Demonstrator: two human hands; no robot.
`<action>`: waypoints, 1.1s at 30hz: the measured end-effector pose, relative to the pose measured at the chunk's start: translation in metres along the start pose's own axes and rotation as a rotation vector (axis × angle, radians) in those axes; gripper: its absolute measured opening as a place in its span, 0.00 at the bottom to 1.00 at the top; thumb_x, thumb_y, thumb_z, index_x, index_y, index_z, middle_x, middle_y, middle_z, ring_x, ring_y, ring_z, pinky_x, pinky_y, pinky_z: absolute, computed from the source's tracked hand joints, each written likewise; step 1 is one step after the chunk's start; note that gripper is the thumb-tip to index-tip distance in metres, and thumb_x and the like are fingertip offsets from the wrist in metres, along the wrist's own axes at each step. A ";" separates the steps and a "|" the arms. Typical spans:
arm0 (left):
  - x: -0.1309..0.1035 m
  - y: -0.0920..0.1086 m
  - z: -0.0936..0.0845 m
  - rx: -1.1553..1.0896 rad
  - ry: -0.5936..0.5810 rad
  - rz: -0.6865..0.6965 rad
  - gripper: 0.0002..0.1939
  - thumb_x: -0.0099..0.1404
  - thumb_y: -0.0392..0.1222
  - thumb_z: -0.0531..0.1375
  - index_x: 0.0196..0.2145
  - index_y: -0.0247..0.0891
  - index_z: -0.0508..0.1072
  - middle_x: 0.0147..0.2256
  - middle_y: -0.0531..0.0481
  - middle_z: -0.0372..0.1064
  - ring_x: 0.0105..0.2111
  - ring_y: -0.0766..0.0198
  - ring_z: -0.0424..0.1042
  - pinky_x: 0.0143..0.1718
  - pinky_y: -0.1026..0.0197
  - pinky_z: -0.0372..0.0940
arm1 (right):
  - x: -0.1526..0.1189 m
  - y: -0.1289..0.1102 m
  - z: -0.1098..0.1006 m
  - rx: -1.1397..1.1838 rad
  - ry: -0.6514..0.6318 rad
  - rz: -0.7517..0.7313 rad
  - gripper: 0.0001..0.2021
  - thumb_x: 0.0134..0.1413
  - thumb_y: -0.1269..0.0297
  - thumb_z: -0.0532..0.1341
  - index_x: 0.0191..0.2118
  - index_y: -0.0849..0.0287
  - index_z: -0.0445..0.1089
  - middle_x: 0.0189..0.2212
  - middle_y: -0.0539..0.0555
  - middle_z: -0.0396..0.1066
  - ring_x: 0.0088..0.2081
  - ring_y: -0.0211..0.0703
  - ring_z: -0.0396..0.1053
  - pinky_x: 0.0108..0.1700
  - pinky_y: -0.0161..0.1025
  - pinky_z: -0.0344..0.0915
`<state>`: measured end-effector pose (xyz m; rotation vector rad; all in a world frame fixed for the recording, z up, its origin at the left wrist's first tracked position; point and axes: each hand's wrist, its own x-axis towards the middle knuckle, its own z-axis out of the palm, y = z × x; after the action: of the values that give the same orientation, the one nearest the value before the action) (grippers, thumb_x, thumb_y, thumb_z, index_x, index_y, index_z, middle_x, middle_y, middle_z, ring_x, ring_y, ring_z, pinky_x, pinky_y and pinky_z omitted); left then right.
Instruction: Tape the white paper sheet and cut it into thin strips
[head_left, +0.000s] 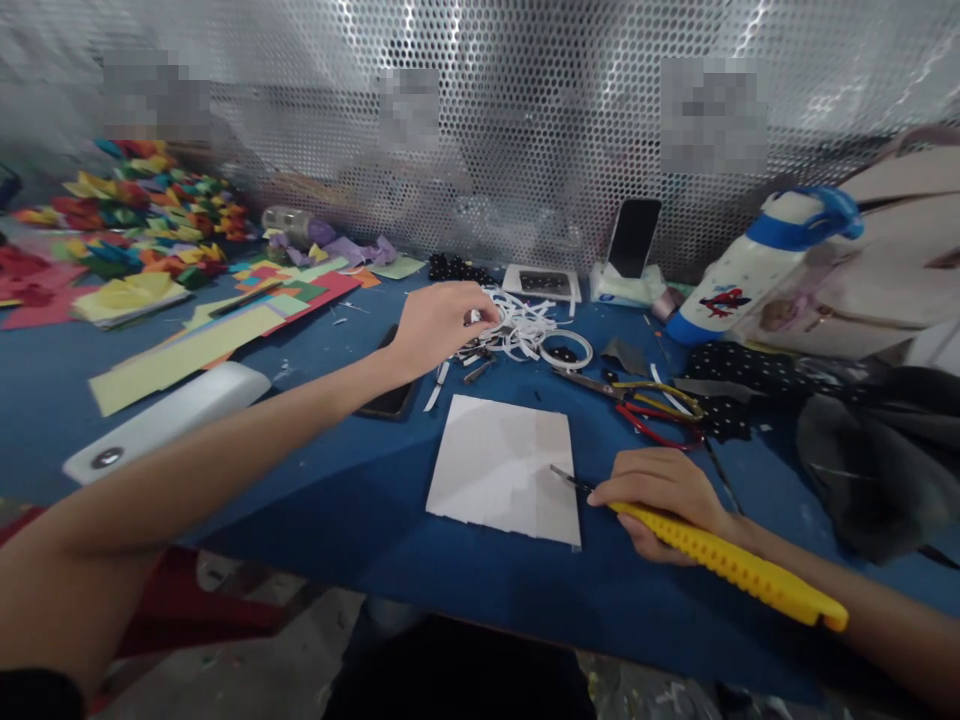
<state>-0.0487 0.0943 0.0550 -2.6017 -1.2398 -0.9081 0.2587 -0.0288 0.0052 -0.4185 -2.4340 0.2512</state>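
My right hand [664, 495] grips a yellow utility knife [735, 570], and its blade tip rests on the right part of a white paper sheet [506, 465] lying on the blue table [337, 500]. My left hand [439, 325] reaches forward to a pile of white paper strips [521, 325], fingers pinched at its left edge. A black phone [390, 395] lies under that wrist.
Scissors with yellow and red handles [652, 405] lie right of the sheet. Coloured paper sheets [225, 320] and folded paper flowers [142, 210] fill the far left. A white and blue bottle [757, 260], an upright phone [634, 240], dark cloth [870, 450] and a white case [165, 415] stand around.
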 end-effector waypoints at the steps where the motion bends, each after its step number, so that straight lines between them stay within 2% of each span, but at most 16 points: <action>1: 0.004 -0.002 0.002 -0.009 -0.016 0.011 0.13 0.67 0.35 0.57 0.47 0.41 0.76 0.45 0.47 0.75 0.45 0.56 0.73 0.45 0.58 0.65 | 0.000 -0.001 -0.001 0.003 0.001 -0.001 0.11 0.53 0.70 0.58 0.42 0.59 0.72 0.25 0.52 0.71 0.25 0.40 0.68 0.29 0.37 0.65; 2: 0.007 -0.004 0.003 -0.020 -0.038 0.029 0.20 0.67 0.33 0.56 0.55 0.41 0.71 0.51 0.46 0.71 0.50 0.53 0.71 0.48 0.55 0.65 | 0.001 -0.002 -0.002 0.003 0.001 0.000 0.11 0.53 0.70 0.58 0.42 0.59 0.72 0.24 0.52 0.72 0.25 0.40 0.68 0.29 0.37 0.65; 4: 0.009 -0.004 0.003 -0.043 -0.083 0.078 0.33 0.66 0.33 0.57 0.66 0.43 0.55 0.64 0.42 0.57 0.61 0.48 0.60 0.54 0.50 0.64 | 0.002 -0.004 -0.006 -0.005 -0.002 0.015 0.10 0.54 0.70 0.57 0.42 0.59 0.72 0.24 0.52 0.72 0.24 0.40 0.69 0.29 0.37 0.65; 5: 0.008 -0.001 0.003 -0.056 -0.106 0.103 0.37 0.66 0.33 0.58 0.69 0.43 0.49 0.66 0.41 0.50 0.64 0.46 0.54 0.56 0.49 0.62 | 0.002 -0.006 -0.007 -0.010 -0.003 0.027 0.09 0.55 0.70 0.56 0.41 0.59 0.72 0.24 0.52 0.72 0.24 0.40 0.69 0.29 0.37 0.65; 6: 0.005 0.002 0.001 -0.068 -0.129 0.129 0.37 0.67 0.34 0.57 0.69 0.43 0.47 0.67 0.41 0.47 0.65 0.47 0.52 0.58 0.48 0.61 | 0.002 -0.007 -0.009 -0.012 -0.001 0.039 0.09 0.57 0.70 0.55 0.41 0.59 0.72 0.23 0.52 0.72 0.24 0.40 0.69 0.29 0.37 0.65; 7: 0.000 0.007 0.000 -0.080 -0.155 0.154 0.35 0.68 0.34 0.57 0.68 0.42 0.49 0.67 0.40 0.49 0.65 0.48 0.53 0.59 0.48 0.60 | 0.002 -0.009 -0.010 -0.013 0.009 0.053 0.09 0.59 0.69 0.54 0.41 0.58 0.72 0.23 0.52 0.72 0.24 0.40 0.69 0.28 0.37 0.65; 10: -0.022 0.024 -0.004 -0.108 -0.269 0.245 0.20 0.71 0.35 0.55 0.60 0.42 0.65 0.61 0.44 0.61 0.59 0.54 0.63 0.57 0.52 0.62 | -0.002 -0.013 -0.014 0.011 0.057 0.130 0.12 0.65 0.65 0.51 0.39 0.57 0.73 0.24 0.53 0.74 0.25 0.41 0.71 0.29 0.37 0.65; 11: -0.032 0.030 -0.005 -0.113 -0.310 0.272 0.18 0.71 0.36 0.56 0.58 0.42 0.67 0.59 0.44 0.63 0.58 0.55 0.65 0.56 0.53 0.63 | -0.004 -0.013 -0.016 0.030 0.078 0.172 0.14 0.67 0.63 0.50 0.38 0.56 0.73 0.25 0.53 0.74 0.26 0.42 0.72 0.30 0.37 0.66; 13: -0.050 0.040 -0.005 -0.109 -0.378 0.313 0.18 0.70 0.37 0.58 0.57 0.40 0.68 0.58 0.44 0.65 0.56 0.54 0.67 0.55 0.53 0.65 | -0.007 -0.011 -0.018 0.102 0.105 0.289 0.17 0.68 0.59 0.50 0.36 0.55 0.75 0.27 0.53 0.76 0.27 0.42 0.73 0.31 0.37 0.67; 15: -0.065 0.047 -0.003 -0.094 -0.421 0.336 0.20 0.69 0.36 0.59 0.58 0.40 0.67 0.58 0.44 0.65 0.55 0.52 0.68 0.54 0.52 0.66 | -0.008 -0.006 -0.018 0.210 0.151 0.434 0.19 0.69 0.56 0.50 0.34 0.55 0.76 0.27 0.52 0.75 0.23 0.39 0.71 0.28 0.36 0.65; 17: -0.076 0.050 -0.002 -0.077 -0.443 0.355 0.20 0.70 0.36 0.58 0.59 0.39 0.66 0.58 0.43 0.65 0.56 0.52 0.67 0.55 0.51 0.65 | -0.005 0.002 -0.016 0.332 0.270 0.565 0.20 0.68 0.55 0.51 0.33 0.55 0.76 0.25 0.51 0.73 0.18 0.37 0.65 0.22 0.36 0.59; 19: -0.081 0.052 -0.003 -0.054 -0.449 0.368 0.18 0.71 0.36 0.56 0.58 0.37 0.67 0.57 0.42 0.65 0.56 0.51 0.67 0.56 0.50 0.64 | 0.002 0.011 -0.011 0.431 0.447 0.620 0.19 0.67 0.54 0.53 0.32 0.55 0.75 0.23 0.50 0.70 0.18 0.37 0.62 0.21 0.37 0.56; 20: -0.082 0.052 -0.003 -0.041 -0.449 0.373 0.17 0.72 0.36 0.55 0.57 0.37 0.67 0.57 0.41 0.65 0.55 0.50 0.67 0.55 0.48 0.64 | 0.007 0.016 -0.008 0.450 0.478 0.627 0.16 0.66 0.53 0.54 0.33 0.54 0.74 0.20 0.49 0.66 0.18 0.37 0.61 0.22 0.37 0.55; 23: -0.083 0.055 -0.005 -0.008 -0.438 0.383 0.17 0.73 0.35 0.53 0.57 0.36 0.67 0.58 0.38 0.63 0.54 0.47 0.67 0.54 0.44 0.64 | 0.023 0.027 0.001 0.453 0.471 0.701 0.13 0.66 0.56 0.56 0.33 0.54 0.71 0.17 0.46 0.60 0.18 0.36 0.57 0.22 0.36 0.52; 27: -0.084 0.060 -0.003 -0.022 -0.434 0.406 0.16 0.72 0.42 0.56 0.56 0.36 0.67 0.60 0.39 0.60 0.58 0.47 0.63 0.58 0.43 0.61 | 0.032 0.036 0.010 0.453 0.407 0.772 0.14 0.68 0.57 0.54 0.32 0.55 0.69 0.17 0.45 0.60 0.19 0.35 0.57 0.23 0.35 0.52; 33: -0.092 0.058 0.005 -0.146 -0.494 0.421 0.30 0.71 0.57 0.56 0.63 0.38 0.59 0.65 0.39 0.53 0.64 0.47 0.55 0.63 0.43 0.58 | 0.024 0.044 0.014 0.604 0.424 0.839 0.14 0.68 0.57 0.54 0.33 0.56 0.69 0.18 0.45 0.59 0.19 0.34 0.56 0.23 0.35 0.50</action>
<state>-0.0476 -0.0037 0.0070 -3.1451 -0.6546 -0.2974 0.2426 0.0193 -0.0043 -1.0573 -1.5463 1.0885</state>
